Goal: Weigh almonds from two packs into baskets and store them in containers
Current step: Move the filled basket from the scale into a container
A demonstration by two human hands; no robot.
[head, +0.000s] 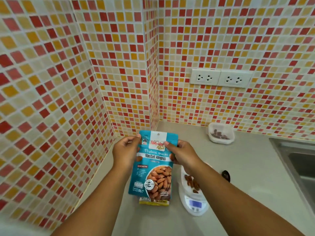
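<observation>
A grey counter (230, 159) carries a white scale (193, 201). Behind the scale, near the wall, sits a lidded container (220, 133). A yellow pack (153, 202) lies left of the scale.

I see a corner of walls (51, 65) clad in small mosaic tiles: red, orange, pink, cream. Two white double sockets (219, 78) sit side by side on the right wall. Below, a grey worktop (247, 160); a steel sink (296, 166) at its right edge.
</observation>
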